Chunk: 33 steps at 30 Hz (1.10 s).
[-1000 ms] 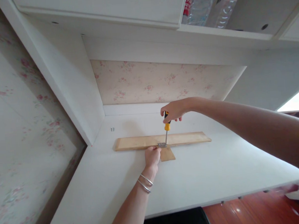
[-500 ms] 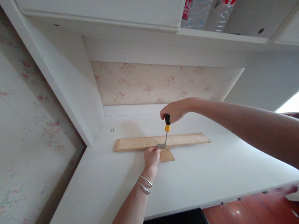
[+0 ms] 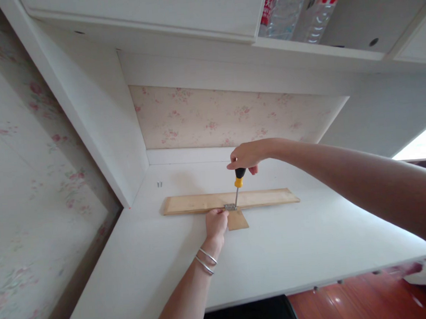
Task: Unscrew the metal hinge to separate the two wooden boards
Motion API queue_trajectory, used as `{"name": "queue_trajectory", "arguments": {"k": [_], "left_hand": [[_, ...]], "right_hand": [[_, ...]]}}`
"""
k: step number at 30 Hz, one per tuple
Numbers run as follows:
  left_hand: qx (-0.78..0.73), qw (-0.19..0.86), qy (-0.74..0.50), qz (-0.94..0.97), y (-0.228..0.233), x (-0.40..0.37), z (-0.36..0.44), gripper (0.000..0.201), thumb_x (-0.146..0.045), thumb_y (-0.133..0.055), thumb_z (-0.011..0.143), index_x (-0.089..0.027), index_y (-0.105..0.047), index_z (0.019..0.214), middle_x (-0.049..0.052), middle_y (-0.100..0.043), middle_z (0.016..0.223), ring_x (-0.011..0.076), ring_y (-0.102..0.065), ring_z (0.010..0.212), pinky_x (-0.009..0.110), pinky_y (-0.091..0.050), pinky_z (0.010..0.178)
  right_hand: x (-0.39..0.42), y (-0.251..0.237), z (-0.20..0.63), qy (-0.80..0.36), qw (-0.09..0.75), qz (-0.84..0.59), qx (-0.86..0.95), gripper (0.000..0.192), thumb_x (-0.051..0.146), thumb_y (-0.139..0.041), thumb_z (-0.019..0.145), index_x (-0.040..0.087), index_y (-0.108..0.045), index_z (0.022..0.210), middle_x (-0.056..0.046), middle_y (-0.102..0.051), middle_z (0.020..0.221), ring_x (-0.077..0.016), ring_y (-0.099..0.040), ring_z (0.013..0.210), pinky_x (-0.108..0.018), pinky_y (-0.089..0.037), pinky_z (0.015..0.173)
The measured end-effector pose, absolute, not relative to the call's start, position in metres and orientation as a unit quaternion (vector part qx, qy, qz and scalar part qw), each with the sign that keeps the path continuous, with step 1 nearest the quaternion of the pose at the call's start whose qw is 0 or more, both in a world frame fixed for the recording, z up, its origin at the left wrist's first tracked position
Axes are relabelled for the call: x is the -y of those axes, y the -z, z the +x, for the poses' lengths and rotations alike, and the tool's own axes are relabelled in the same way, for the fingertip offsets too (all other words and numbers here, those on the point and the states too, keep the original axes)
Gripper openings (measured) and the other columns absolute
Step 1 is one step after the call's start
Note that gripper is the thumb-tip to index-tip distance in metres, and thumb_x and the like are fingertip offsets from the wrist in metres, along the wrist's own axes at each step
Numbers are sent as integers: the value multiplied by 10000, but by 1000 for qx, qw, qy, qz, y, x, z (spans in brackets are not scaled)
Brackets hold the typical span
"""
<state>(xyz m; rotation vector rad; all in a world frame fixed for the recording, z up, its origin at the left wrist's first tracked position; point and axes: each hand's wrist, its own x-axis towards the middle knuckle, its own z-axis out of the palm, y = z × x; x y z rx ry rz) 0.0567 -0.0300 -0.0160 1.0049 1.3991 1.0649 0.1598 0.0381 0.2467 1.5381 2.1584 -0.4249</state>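
My right hand [image 3: 247,156] is closed around the black top of a screwdriver [image 3: 239,182] with a black and yellow handle. The screwdriver stands nearly upright, its tip at the right end of a small metal hinge [image 3: 230,207]. This hinge lies at the front edge of a long, thin wooden board [image 3: 194,203], over its joint with a small wooden piece [image 3: 238,220] that sticks out toward me. My left hand [image 3: 217,223], fingers pinched, presses at the hinge's left end. What lies under those fingertips is partly hidden.
Two small screws [image 3: 159,184] stand on the white desk [image 3: 276,256], behind the board's left end. Overhead, a white cabinet [image 3: 146,14] juts out, with plastic bottles [image 3: 286,10] on its open shelf. A side panel [image 3: 98,109] rises at left. A black seat [image 3: 251,316] is below the front edge.
My right hand has shifted its grip on the screwdriver handle, its fingers now turned and spread differently. The left hand, hinge and board stay in place.
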Motion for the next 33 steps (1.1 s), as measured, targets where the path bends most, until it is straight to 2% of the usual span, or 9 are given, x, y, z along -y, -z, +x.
{"name": "queue_trajectory", "arguments": {"k": [2,5,10,15,19,22,24,29,33], "left_hand": [[-585,530,-446,420,15,30,57,139,-229,-560,627,-163,-550,504,-40,-416,410,81,-350,405,218,-228,423],[-585,531,-447,420,15,31,56,149,-235,-557,632,-164,-541,502,-42,-411,411,80,-343,405,219,-224,423],[-586,527,-446,425,15,29,56,164,-239,-564,629,-160,-536,488,-42,-399,405,78,-338,409,218,-209,427],[-587,528,-446,422,14,30,56,177,-237,-567,625,-162,-515,473,-44,-389,400,78,-331,407,219,-209,425],[-587,531,-447,417,13,31,56,178,-239,-569,624,-163,-511,474,-46,-385,400,76,-325,406,220,-205,425],[-587,531,-447,416,14,30,56,154,-239,-575,619,-160,-541,491,-40,-411,416,78,-340,419,219,-213,432],[-588,531,-446,417,16,29,56,146,-244,-580,615,-158,-557,499,-35,-423,422,81,-350,425,221,-210,431],[-591,528,-447,416,18,29,56,147,-258,-584,618,-157,-571,512,-40,-405,414,81,-339,426,224,-199,427],[-592,527,-446,415,18,29,56,151,-249,-582,614,-158,-557,496,-44,-390,405,80,-331,417,226,-197,424]], "right_hand": [[-38,-247,160,154,225,540,-796,389,433,-544,772,169,-591,1054,-77,-671,838,-167,-617,610,-288,-418,564],[-38,-246,159,179,219,522,-805,527,349,-669,665,203,-526,1151,-74,-651,970,-164,-614,680,-259,-419,544],[-33,-248,157,164,221,564,-779,427,453,-474,816,157,-540,1117,-76,-654,778,-167,-613,590,-289,-433,546],[-33,-248,158,175,204,550,-791,593,307,-658,682,194,-453,1227,-91,-640,1003,-160,-615,668,-255,-430,525],[-35,-247,160,153,217,578,-772,409,453,-518,796,145,-564,1061,-81,-658,764,-174,-614,625,-279,-424,545],[-35,-246,160,155,210,559,-787,338,395,-567,769,176,-572,1027,-75,-664,856,-159,-610,615,-275,-416,544],[-35,-246,160,176,204,549,-791,420,358,-653,700,205,-546,1076,-70,-654,944,-160,-607,646,-267,-415,533],[-35,-247,160,164,227,585,-762,428,534,-489,801,165,-580,997,-79,-647,729,-186,-600,589,-309,-404,539],[-37,-245,161,168,210,558,-786,365,384,-620,729,190,-562,1033,-63,-653,836,-165,-598,620,-278,-403,536]]}}
